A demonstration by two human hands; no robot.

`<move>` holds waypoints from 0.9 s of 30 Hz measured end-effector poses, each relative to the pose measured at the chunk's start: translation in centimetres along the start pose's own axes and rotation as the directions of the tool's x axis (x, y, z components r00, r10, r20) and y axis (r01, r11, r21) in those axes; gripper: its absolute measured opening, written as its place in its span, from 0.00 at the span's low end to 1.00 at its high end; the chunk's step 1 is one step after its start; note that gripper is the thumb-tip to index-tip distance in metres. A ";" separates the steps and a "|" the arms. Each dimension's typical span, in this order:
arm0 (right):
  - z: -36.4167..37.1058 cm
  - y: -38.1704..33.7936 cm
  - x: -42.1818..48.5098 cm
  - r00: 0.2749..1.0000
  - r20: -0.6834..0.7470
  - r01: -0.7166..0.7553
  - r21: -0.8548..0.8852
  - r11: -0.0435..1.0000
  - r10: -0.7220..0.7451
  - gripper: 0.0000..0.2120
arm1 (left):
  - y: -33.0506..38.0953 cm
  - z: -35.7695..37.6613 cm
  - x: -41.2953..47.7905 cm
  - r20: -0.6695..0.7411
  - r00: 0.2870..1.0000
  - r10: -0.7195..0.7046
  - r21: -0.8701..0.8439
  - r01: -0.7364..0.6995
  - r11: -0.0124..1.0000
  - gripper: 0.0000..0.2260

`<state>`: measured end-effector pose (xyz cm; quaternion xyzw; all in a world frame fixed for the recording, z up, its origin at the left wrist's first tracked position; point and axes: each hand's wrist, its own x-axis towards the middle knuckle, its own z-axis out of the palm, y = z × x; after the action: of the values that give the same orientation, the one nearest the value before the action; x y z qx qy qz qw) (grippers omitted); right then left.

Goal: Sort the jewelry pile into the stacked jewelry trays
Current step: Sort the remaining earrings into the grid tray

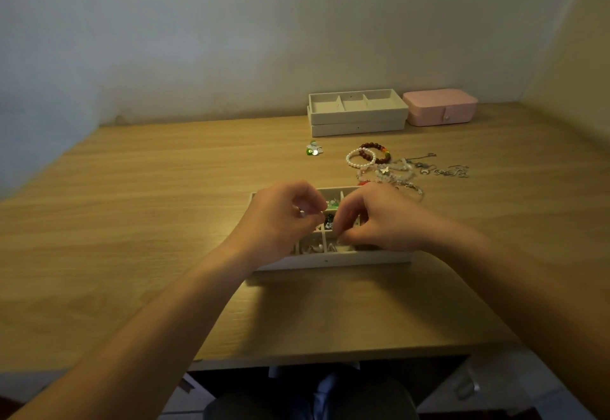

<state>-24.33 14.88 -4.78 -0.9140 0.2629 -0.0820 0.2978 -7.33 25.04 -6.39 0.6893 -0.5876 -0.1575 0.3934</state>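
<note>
Closely bunched over the middle of the near tray: left hand [285, 221] with fingers [308, 203] curled in against the thumb, pinching a small silvery piece [301, 212], too small to name. Just beside it, right hand [374, 218] with fingers [343, 221] curled downward, tips pressed together low in a front compartment; cannot tell whether anything is held there.

Beneath both hands, white compartment tray [330, 259], long axis running left to right, parallel to the desk's near edge, with small pieces in several compartments.

Beyond its right far corner, jewelry pile [396, 170] loose on the desk: dark red bead bracelet [374, 152] overlapping a pearl bracelet [359, 159], silver chains [445, 170] trailing off rightward, a small green-and-white piece [313, 149] apart to the left.

Against the far edge, stacked jewelry trays [358, 119], long side toward the person, top one divided in three; touching them on the right, closed pink jewelry box [440, 107].

All carried on a light wood-grain desk [132, 221] set in a corner of plain pale walls [231, 39].
</note>
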 end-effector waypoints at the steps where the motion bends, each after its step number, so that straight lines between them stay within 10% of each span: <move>1: 0.1 -0.1 0.0 1.000 -0.006 0.000 -0.023 1.000 0.000 0.07 | 0.1 0.0 -0.1 0.007 1.000 0.014 0.010 -0.014 1.000 0.14; 16: 0.3 -1.6 0.0 1.000 0.012 -0.001 -0.248 0.969 0.004 0.10 | 0.1 -0.1 -1.2 0.143 0.987 0.068 0.069 -0.078 0.995 0.19; 27: 0.1 -0.5 -0.4 1.000 -0.008 0.000 -0.009 1.000 0.000 0.14 | -0.1 0.2 -1.4 0.241 0.966 0.094 0.125 -0.127 0.984 0.20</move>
<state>-24.43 15.47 -4.53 -0.9150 0.2647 -0.0846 0.2926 -7.79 26.31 -6.89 0.6579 -0.6771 -0.1740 0.2801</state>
